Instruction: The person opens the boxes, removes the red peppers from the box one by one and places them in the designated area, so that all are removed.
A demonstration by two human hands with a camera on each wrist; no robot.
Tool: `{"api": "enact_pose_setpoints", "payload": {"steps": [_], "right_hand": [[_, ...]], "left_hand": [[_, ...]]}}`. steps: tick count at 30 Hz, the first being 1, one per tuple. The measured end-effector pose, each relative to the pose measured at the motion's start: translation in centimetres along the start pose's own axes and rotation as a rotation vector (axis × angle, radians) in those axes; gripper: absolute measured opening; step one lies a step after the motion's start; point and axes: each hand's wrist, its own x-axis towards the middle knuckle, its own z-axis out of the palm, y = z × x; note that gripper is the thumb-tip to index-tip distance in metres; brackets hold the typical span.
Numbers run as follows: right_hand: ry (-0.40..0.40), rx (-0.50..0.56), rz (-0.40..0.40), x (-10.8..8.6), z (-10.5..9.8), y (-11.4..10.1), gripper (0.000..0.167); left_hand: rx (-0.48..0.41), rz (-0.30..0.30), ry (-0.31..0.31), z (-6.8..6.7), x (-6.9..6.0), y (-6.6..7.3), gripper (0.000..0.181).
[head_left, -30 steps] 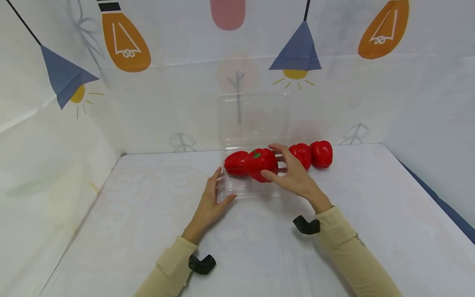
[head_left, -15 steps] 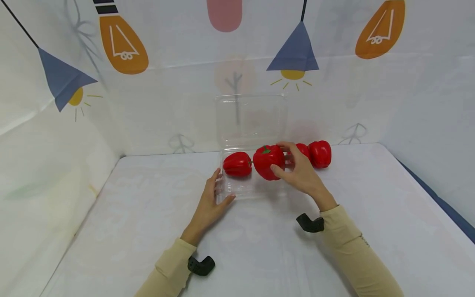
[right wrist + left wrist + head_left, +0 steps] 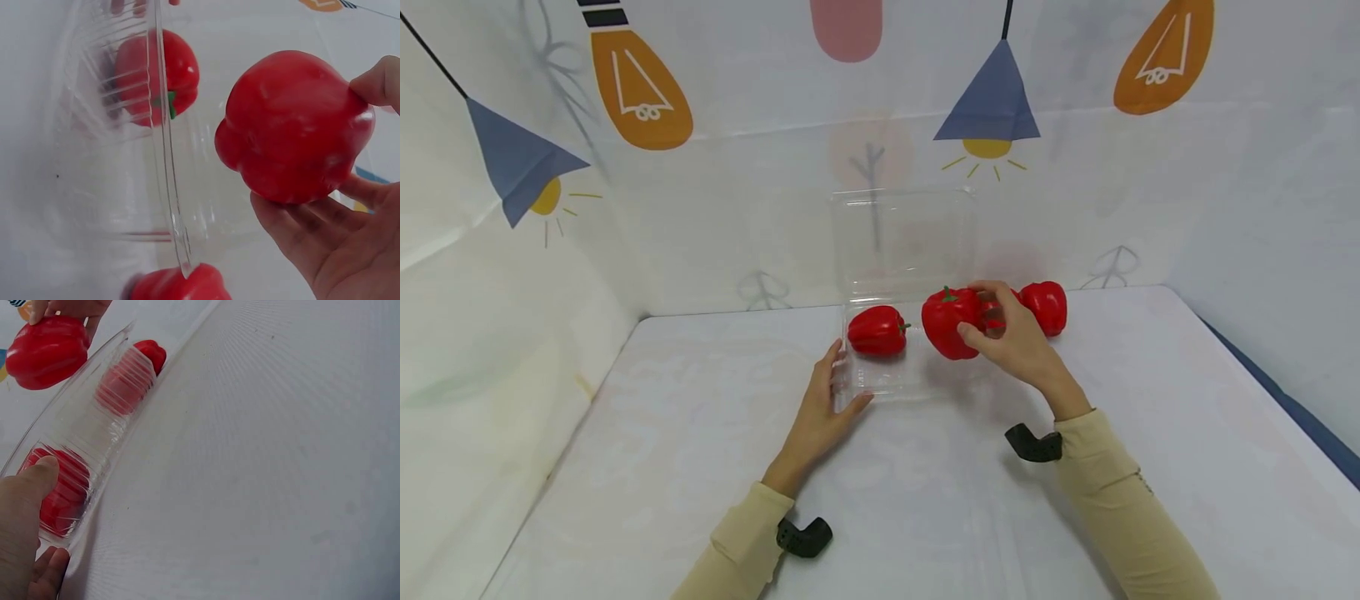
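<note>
A clear plastic clamshell box [image 3: 891, 385] stands at the table's back, its lid [image 3: 906, 237] raised against the wall. My left hand [image 3: 811, 421] grips its front left corner, thumb [image 3: 39, 478] on the front wall and fingers along the left side. A red bell pepper [image 3: 877, 331] lies on its side in the left part, green stem to the right. My right hand [image 3: 1021, 346] holds another red bell pepper [image 3: 951, 325] between thumb and fingers, upright with its stem up, raised over the box's right part.
Right of the box on the table sits a red bell pepper [image 3: 1045, 307]. Beside it is another, mostly hidden by my right hand. A printed cloth wall [image 3: 737, 208] rises right behind the table's back edge.
My right hand has moved right with its pepper, away from the pepper lying in the box, and the held pepper has turned more upright. My left hand stays at the box corner.
</note>
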Motion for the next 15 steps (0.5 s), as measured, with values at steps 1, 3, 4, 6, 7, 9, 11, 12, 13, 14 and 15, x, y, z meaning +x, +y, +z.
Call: {"api": "enact_pose_setpoints", "payload": {"steps": [1,3,4,6,7,9,11,12,13,14,15], "right_hand": [[-0.005,0.0,0.005,0.0,-0.11,0.01,0.063],[-0.016,-0.002,0.016,0.0,-0.31,0.09,0.062],[-0.022,-0.002,0.02,0.01,-0.38,0.16,0.062],[-0.037,-0.005,0.029,0.07,-0.43,0.25,0.061],[-0.045,-0.006,0.034,0.1,-0.45,0.29,0.061],[-0.055,-0.014,0.041,0.17,-0.52,0.4,0.061],[-0.058,-0.031,0.048,0.2,-0.65,0.53,0.061],[-0.061,-0.04,0.052,0.2,-0.73,0.6,0.062],[-0.064,-0.049,0.057,0.18,-0.83,0.67,0.062],[-0.067,-0.06,0.061,0.17,-0.95,0.75,0.063],[-0.071,-0.067,0.066,0.14,-1.08,0.81,0.064]], "left_hand": [[0.001,-0.002,-0.001,-0.01,0.0,0.01,0.089],[0.0,-0.003,-0.003,-0.02,0.02,0.02,0.089],[0.0,-0.004,-0.003,-0.02,0.03,0.02,0.089],[0.001,-0.007,-0.003,-0.05,0.03,0.05,0.089],[0.001,-0.009,-0.003,-0.06,0.02,0.06,0.089],[0.002,-0.01,-0.002,-0.09,0.01,0.1,0.089],[0.004,-0.01,-0.003,-0.12,0.0,0.12,0.089],[0.004,-0.01,-0.004,-0.12,-0.01,0.12,0.089],[0.005,-0.012,-0.005,-0.12,-0.01,0.12,0.089],[0.006,-0.014,-0.006,-0.12,-0.02,0.11,0.089],[0.008,-0.016,-0.007,-0.12,-0.03,0.09,0.089]]}}
